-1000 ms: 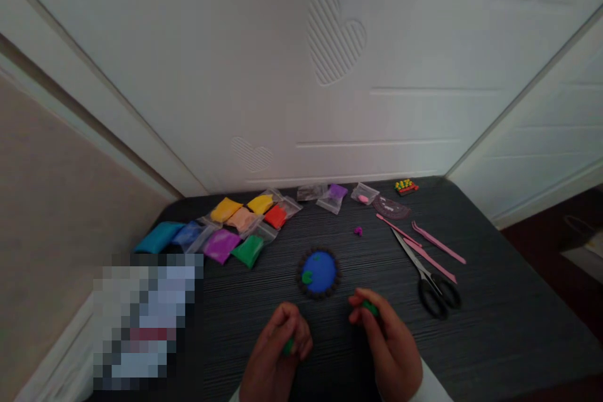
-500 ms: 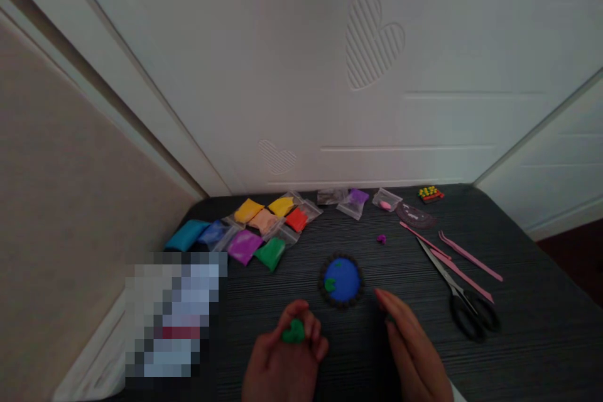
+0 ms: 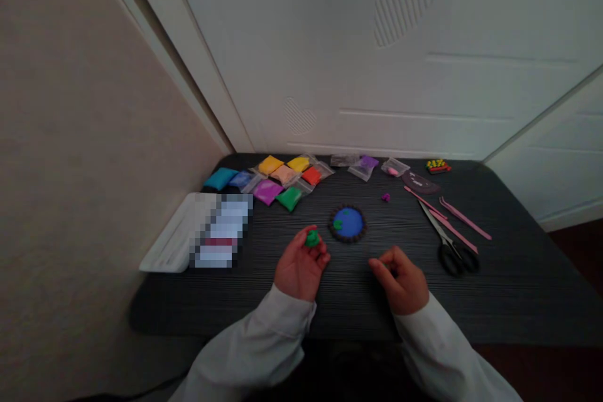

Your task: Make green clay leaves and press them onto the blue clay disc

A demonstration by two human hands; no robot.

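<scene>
My left hand is turned palm up, with a small green clay piece held at its fingertips. To the right, my right hand is closed in a pinch; a tiny greenish bit seems to show between thumb and finger, but it is too small to name. Just beyond both hands lies a round clay pond, blue inside a ring of dark brown balls. Small green clay shapes sit on the left part of the blue. Behind it on the right rests a little purple clay lump.
Bags of coloured clay are spread along the back left. At the right lie black-handled scissors, pink tools and a clear plastic piece. A white tray is at the left, beside a blurred-out item. A white panel stands behind the table.
The view has tilted down and shows more of my sleeves. My right hand has gone from nearly straight fingers to a closed pinch. My left hand still holds the green clay, now raised at its fingertips.
</scene>
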